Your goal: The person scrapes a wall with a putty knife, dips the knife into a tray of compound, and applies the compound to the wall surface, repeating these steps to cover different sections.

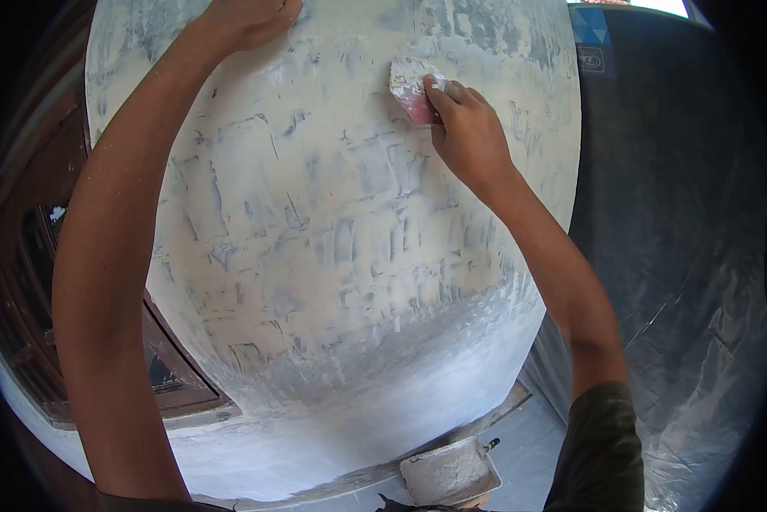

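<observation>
My right hand [473, 136] grips a pink putty spreader [415, 101], its face smeared with white putty. The spreader is held up at the wall [315, 256], which has patchy cream putty over a grey-blue ground, with many short scrape marks. Up at the top edge of the view, my left hand [251, 19] is closed close to the same wall, partly cut off by the frame. I cannot tell whether its curled fingers hold anything.
Down by the wall's foot stands a tray [492, 493] of white putty, with a yellow-and-black tool handle [492, 445] at its corner. A dark wood-framed door or window [174, 375] borders the wall on the left. Dark plastic-wrapped sheeting [673, 213] stands to the right.
</observation>
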The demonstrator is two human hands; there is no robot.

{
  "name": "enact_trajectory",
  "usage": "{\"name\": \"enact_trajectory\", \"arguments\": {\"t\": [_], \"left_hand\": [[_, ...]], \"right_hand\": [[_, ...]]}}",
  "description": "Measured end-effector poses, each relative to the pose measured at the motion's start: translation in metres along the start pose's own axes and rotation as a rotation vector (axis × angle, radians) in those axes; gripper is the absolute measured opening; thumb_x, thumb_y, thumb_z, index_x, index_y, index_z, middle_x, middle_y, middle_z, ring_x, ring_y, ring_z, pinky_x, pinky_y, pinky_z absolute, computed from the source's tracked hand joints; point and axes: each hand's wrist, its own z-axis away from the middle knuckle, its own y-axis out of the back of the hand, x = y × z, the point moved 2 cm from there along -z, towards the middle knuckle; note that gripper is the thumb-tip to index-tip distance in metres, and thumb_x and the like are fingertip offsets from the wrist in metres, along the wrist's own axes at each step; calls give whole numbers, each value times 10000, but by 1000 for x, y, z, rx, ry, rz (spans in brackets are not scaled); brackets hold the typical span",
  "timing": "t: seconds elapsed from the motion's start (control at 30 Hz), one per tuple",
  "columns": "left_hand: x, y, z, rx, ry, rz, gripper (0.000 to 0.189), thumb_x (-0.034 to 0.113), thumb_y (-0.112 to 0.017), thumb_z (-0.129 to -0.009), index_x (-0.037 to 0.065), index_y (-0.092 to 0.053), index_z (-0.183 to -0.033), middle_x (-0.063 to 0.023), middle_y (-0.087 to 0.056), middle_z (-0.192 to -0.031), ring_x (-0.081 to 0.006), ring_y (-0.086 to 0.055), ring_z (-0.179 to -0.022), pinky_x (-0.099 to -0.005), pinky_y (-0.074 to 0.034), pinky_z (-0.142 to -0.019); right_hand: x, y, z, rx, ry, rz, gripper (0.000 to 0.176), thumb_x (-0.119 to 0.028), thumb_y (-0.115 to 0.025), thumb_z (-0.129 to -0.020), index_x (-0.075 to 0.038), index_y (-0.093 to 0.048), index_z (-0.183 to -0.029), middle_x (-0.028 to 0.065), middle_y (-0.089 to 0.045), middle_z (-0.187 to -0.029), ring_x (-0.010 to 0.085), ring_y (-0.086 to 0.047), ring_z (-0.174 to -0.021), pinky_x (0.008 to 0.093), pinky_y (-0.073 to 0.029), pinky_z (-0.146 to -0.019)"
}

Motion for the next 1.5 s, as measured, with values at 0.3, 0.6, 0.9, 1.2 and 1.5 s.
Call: {"name": "enact_trajectory", "arguments": {"t": [0.3, 0.6, 0.9, 1.2, 1.5], "left_hand": [[3, 0, 2, -12, 18, 2, 616, 261, -333, -1006, -6, -224, -1551, -194, -157, -1640, -343, -116, -1525, -491, -105, -1248], [5, 8, 11, 4, 4, 58, 622, 264, -342, -1005, 1, -217, -1554, -190, -147, -1643, -340, -99, -1529, -497, -96, -1248], [4, 7, 3, -25, 37, 45, 620, 267, -340, -1008, 4, -216, -1556, -183, -150, -1645, -328, -107, -1529, -489, -91, -1249], [30, 4, 25, 260, -22, 171, 646, 256, -387, -975, -59, -247, -1522, -220, -184, -1626, -353, -140, -1518, -497, -107, -1240], [116, 22, 91, 432, -107, 518, 547, 227, -459, -997, -83, -387, -1443, -275, -357, -1533, -402, -313, -1446, -469, -238, -1203]], "right_hand": [[37, -9, -80, 166, -11, 21, 353, 7, -612, -838, -28, -658, -1186, 161, -662, -920, 361, -644, -859, 440, -535, -786], [25, -20, -29, 77, -3, 77, 399, 14, -597, -788, 1, -653, -1183, 144, -666, -986, 330, -647, -908, 409, -561, -792], [37, 29, 18, -33, -536, -535, 227, -59, -620, -832, 54, -713, -1006, 130, -665, -778, 206, -628, -693, 351, -500, -657], [34, 63, 50, -184, -847, -1076, 204, -145, -695, -912, 37, -707, -1003, 82, -711, -886, 110, -639, -742, 289, -536, -730], [49, 80, 103, -379, -860, -1233, 182, -124, -656, -953, 15, -702, -1062, 70, -723, -945, 127, -678, -837, 298, -541, -754]]}}
